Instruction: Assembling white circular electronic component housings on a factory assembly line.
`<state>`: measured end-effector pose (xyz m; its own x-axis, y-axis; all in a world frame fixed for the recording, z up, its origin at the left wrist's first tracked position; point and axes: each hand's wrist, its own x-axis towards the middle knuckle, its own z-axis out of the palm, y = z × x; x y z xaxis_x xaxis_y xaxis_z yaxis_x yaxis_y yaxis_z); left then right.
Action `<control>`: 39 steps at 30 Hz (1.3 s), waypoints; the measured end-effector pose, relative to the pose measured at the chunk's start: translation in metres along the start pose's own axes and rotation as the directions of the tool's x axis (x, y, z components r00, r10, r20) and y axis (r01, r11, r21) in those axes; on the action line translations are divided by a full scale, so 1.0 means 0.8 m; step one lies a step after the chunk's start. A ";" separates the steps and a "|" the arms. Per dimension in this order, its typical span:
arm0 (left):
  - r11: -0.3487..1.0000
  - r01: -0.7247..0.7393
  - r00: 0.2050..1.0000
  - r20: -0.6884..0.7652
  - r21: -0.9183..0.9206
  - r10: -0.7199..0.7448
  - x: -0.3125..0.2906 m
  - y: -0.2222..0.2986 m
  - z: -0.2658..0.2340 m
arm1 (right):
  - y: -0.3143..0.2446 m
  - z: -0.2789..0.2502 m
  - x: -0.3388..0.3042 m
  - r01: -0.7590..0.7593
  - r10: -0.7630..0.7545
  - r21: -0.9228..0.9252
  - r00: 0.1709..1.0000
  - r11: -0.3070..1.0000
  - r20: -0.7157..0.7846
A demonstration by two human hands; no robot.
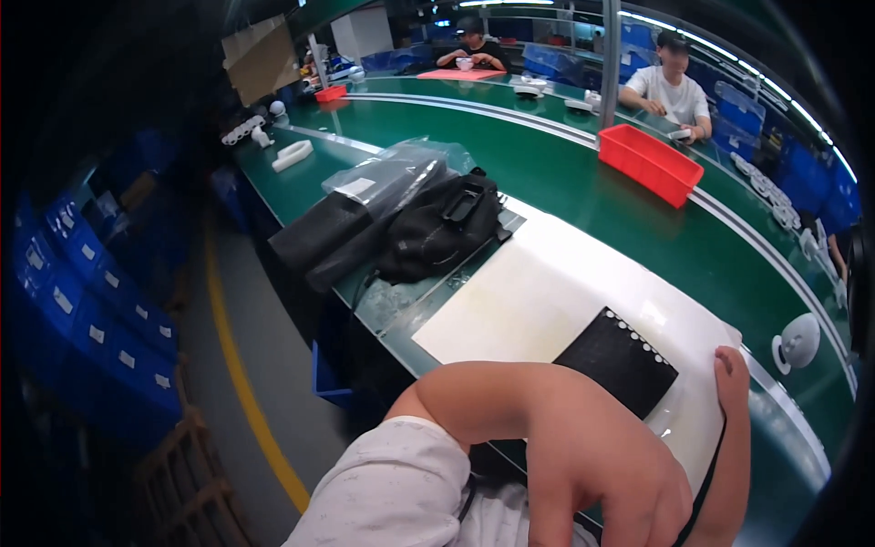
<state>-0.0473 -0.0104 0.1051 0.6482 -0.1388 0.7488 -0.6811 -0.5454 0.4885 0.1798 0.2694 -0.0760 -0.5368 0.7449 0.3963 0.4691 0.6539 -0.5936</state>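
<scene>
Green bench [583, 182] runs in a curve across the view, two other people seated at its far side, a red bin [649, 162] near them. On the near stretch lies a white mat [529, 301], and beyond its far-left corner a heap of black pouches [401, 223] in clear film. A black perforated panel [618, 360] sits on the mat's near-right part, one edge lined with small holes, its near end hidden under the arm. Left hand [606, 488] hangs close to the lens, fingers pointing down and loosely apart, thumb out of sight; what they touch cannot be told. Right hand [732, 374] rests at the mat's right edge, just beside the panel; only a thumb or fingertip shows, spread not judged. A thin black cord [706, 483] runs along the right forearm. Judgement: panel handles best kept flat on the mat, steadied by its edges, holes left uncovered
</scene>
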 end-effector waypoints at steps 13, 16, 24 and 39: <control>1.000 -0.006 1.000 -0.002 -0.006 0.006 -0.025 -0.013 0.011 | -0.001 0.003 0.000 0.064 -0.057 -0.152 0.997 0.986 0.047; 1.000 0.014 1.000 0.002 -0.016 -0.014 -0.029 -0.022 0.006 | -0.002 0.004 -0.002 0.057 -0.049 -0.149 0.997 0.987 0.053; 1.000 0.011 1.000 0.004 -0.004 -0.011 -0.029 -0.017 0.001 | -0.005 0.002 -0.003 0.060 -0.054 -0.146 0.997 0.987 0.046; 1.000 -0.008 0.998 -0.061 0.018 0.009 -0.032 -0.009 0.001 | -0.002 0.002 -0.001 0.005 0.001 -0.093 0.998 0.996 0.069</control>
<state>-0.0587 -0.0033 0.0821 0.6197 -0.0928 0.7793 -0.6800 -0.5593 0.4741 0.1780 0.2676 -0.0765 -0.5834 0.7347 0.3462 0.5292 0.6672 -0.5242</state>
